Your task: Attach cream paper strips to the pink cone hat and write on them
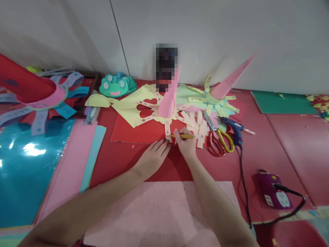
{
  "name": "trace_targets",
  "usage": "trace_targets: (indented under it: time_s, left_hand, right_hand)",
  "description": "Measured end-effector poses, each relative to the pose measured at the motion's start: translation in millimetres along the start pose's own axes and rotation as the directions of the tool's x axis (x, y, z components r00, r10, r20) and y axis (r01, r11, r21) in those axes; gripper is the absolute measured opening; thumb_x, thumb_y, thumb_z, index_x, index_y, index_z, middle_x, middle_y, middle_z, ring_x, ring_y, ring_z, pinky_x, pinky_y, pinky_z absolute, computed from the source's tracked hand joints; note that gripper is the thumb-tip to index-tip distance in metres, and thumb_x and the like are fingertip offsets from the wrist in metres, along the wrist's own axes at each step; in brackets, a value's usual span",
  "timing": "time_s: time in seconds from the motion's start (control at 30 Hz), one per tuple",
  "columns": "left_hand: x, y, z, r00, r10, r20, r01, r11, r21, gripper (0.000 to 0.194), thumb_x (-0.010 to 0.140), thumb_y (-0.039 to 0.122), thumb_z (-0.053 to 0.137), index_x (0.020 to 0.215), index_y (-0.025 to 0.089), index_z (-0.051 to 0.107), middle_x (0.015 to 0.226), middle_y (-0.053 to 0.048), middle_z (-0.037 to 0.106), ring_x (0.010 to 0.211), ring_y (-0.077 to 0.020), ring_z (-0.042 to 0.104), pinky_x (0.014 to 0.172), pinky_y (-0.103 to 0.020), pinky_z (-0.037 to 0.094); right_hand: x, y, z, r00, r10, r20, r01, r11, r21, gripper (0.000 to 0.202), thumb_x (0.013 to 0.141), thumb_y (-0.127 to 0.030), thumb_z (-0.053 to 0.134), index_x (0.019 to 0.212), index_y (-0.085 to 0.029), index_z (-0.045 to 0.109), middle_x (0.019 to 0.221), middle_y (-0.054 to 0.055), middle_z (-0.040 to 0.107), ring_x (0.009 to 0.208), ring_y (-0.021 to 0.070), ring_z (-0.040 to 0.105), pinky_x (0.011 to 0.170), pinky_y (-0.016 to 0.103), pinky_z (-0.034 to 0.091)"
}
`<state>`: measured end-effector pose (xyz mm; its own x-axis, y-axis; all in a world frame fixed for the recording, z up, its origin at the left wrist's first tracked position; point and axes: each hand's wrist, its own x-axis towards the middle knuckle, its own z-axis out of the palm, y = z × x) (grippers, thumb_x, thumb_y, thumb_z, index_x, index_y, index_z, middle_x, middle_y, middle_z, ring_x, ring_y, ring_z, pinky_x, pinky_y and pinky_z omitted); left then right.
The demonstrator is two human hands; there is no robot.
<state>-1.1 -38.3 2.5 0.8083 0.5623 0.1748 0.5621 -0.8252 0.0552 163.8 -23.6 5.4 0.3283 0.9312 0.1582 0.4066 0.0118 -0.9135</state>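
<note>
A pink paper cone (167,104) stands on a scalloped cream base with paper strips fanning out around it. The front paper strip (168,129) bears the letters "D d", and others carry letters and stars. Over the end of this strip, my left hand (158,153) lies flat with fingers stretched out. My right hand (187,145) grips a slim yellow pen (189,136) whose tip points at the strip just below the letters. Loose cream paper strips (199,128) lie in a pile to the right of it.
Right of the strips lie scissors (221,139) and a blue glue gun (235,128), its cord running to a purple power socket box (273,190). A second pink cone (232,80) stands behind. Coloured sheets (69,157) and a red cone (28,80) sit left, near green frog cutouts (115,85).
</note>
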Motion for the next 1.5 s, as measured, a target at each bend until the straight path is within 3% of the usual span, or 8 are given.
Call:
trace_targets:
  time_s: [0.17, 0.37, 0.87, 1.5]
  left_hand:
    - [0.4, 0.3, -0.7, 0.999, 0.010, -0.035, -0.010, 1.000, 0.023, 0.039, 0.088, 0.003, 0.032, 0.121, 0.007, 0.052, 0.121, -0.013, 0.059, 0.118, -0.0243, 0.052, 0.098, -0.038, 0.044]
    - [1.0, 1.4, -0.2, 1.000, -0.010, -0.001, 0.010, 0.998, 0.067, 0.040, 0.089, 0.005, 0.031, 0.124, 0.010, 0.051, 0.123, -0.011, 0.059, 0.119, -0.0222, 0.052, 0.100, -0.037, 0.043]
    - [1.0, 1.7, -0.5, 0.998, 0.030, -0.049, -0.025, 0.994, 0.107, 0.036, 0.090, 0.006, 0.034, 0.119, 0.007, 0.055, 0.121, -0.012, 0.060, 0.114, -0.0242, 0.055, 0.097, -0.038, 0.045]
    - [0.1, 0.5, -1.1, 0.999, 0.038, -0.024, -0.036, 0.997, 0.075, 0.039, 0.089, 0.003, 0.030, 0.122, 0.006, 0.051, 0.119, -0.012, 0.060, 0.116, -0.0239, 0.053, 0.098, -0.039, 0.043]
  right_hand:
    - [-0.2, 1.6, 0.1, 1.000, 0.005, -0.006, -0.005, 1.000, 0.020, 0.032, 0.083, -0.034, 0.051, 0.057, -0.022, 0.038, 0.041, -0.009, 0.042, 0.038, 0.0074, 0.042, 0.043, 0.020, 0.035]
    - [-0.6, -0.4, -0.3, 1.000, 0.013, -0.006, -0.013, 1.000, 0.022, 0.031, 0.083, -0.033, 0.051, 0.057, -0.022, 0.038, 0.040, -0.009, 0.042, 0.037, 0.0073, 0.043, 0.042, 0.020, 0.035]
    - [-2.0, -3.3, 0.6, 0.992, 0.078, 0.100, -0.085, 0.994, 0.065, 0.032, 0.081, -0.037, 0.052, 0.055, -0.022, 0.040, 0.039, -0.007, 0.048, 0.037, 0.0082, 0.045, 0.043, 0.021, 0.038]
    - [-1.7, -5.6, 1.8, 0.998, 0.048, 0.041, -0.050, 0.997, 0.051, 0.029, 0.082, -0.038, 0.055, 0.059, -0.022, 0.045, 0.049, -0.005, 0.056, 0.050, 0.0101, 0.056, 0.056, 0.022, 0.045]
